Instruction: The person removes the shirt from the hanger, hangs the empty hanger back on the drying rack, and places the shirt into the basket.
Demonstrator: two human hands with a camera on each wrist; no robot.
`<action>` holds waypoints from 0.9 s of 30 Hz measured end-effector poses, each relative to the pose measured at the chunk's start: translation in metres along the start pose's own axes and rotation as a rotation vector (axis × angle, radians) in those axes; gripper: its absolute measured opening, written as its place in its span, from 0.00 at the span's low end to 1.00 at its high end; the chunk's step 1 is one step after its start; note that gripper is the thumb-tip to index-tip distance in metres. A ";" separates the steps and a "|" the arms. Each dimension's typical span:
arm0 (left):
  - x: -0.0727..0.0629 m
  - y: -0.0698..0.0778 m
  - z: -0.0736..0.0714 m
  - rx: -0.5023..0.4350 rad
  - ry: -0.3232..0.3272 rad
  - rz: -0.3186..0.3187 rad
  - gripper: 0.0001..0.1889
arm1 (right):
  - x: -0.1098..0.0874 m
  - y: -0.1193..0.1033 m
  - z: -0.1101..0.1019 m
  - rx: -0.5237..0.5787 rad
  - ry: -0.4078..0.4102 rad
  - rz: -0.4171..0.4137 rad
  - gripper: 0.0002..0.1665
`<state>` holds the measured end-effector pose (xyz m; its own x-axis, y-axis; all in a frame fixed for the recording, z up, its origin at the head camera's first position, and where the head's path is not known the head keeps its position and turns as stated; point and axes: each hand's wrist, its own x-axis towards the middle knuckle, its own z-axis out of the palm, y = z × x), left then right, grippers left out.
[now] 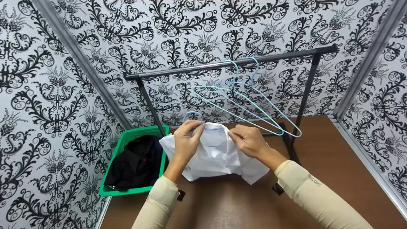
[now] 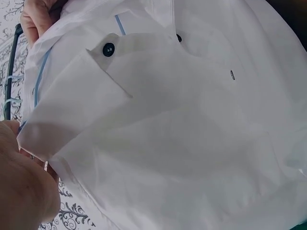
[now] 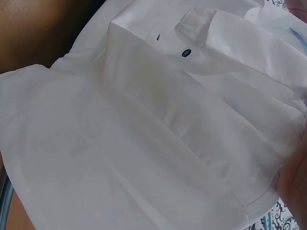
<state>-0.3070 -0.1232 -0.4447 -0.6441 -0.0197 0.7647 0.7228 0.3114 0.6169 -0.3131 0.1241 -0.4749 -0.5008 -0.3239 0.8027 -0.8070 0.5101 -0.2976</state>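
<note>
A white collared shirt (image 1: pixel 216 162) with dark buttons (image 2: pixel 109 49) is held up over the table by both hands. My left hand (image 1: pixel 186 140) pinches its collar on the left, close to the hook of a light blue hanger (image 1: pixel 193 112). On the opposite side of the neck opening, my right hand (image 1: pixel 249 141) pinches the collar between thumb and fingers. Part of the blue hanger shows inside the neck in the left wrist view; the shirt hides most of it. The right wrist view is largely filled by the shirt's white front, with my right hand at its right edge.
Behind the shirt stands a dark garment rack (image 1: pixel 197 66). From its bar hang a mint green hanger (image 1: pixel 237 117) and a light blue one (image 1: pixel 278 109), both bare. A green basket (image 1: pixel 127 191) with dark clothes (image 1: pixel 136 165) sits left on the brown table (image 1: pixel 330 165).
</note>
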 end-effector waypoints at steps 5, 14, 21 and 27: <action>0.003 -0.001 0.000 0.003 0.021 0.002 0.03 | 0.000 0.001 -0.003 -0.010 -0.009 -0.001 0.10; 0.004 -0.003 -0.001 -0.021 0.045 0.008 0.02 | -0.002 0.004 -0.011 -0.032 -0.005 -0.022 0.09; 0.005 0.000 -0.006 0.006 0.053 -0.017 0.02 | -0.005 0.004 -0.013 0.003 -0.008 0.002 0.10; 0.007 0.000 -0.009 0.002 0.055 -0.033 0.02 | -0.006 0.005 -0.013 0.004 0.004 -0.004 0.10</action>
<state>-0.3093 -0.1316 -0.4378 -0.6529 -0.0820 0.7530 0.7009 0.3117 0.6416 -0.3098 0.1389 -0.4743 -0.4964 -0.3223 0.8061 -0.8100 0.5059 -0.2966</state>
